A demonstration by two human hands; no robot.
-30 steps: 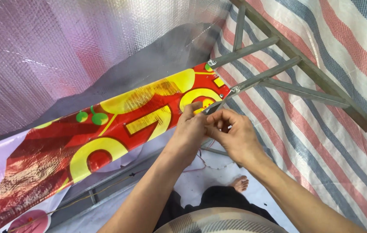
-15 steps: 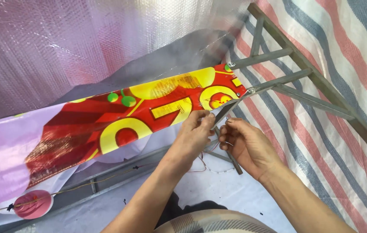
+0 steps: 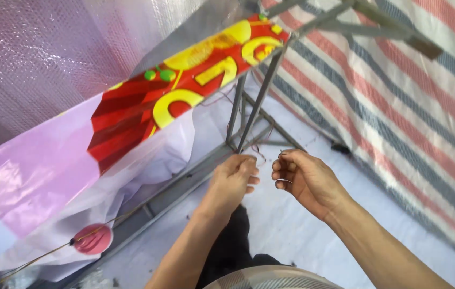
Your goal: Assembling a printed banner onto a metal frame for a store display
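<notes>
The left hand [image 3: 233, 179] and right hand [image 3: 302, 179] hung close together but apart, each with fingers curled and pinched on a thin wire [image 3: 264, 156] that ran roughly crosswise between them; how firmly, I could not tell. Just above them stood a grey metal frame [image 3: 254, 107], its bars upright. A red-and-yellow printed banner [image 3: 174, 91] stretched away to their upper left, a striped tarpaulin [image 3: 398, 107] to their right.

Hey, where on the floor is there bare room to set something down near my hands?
Pale floor lies bare between the right hand and the striped tarp. A smaller patch sits beside the left hand, toward the metal frame. It is crowded on the other side, where the red and yellow banner drapes over the frame's rails.
</notes>
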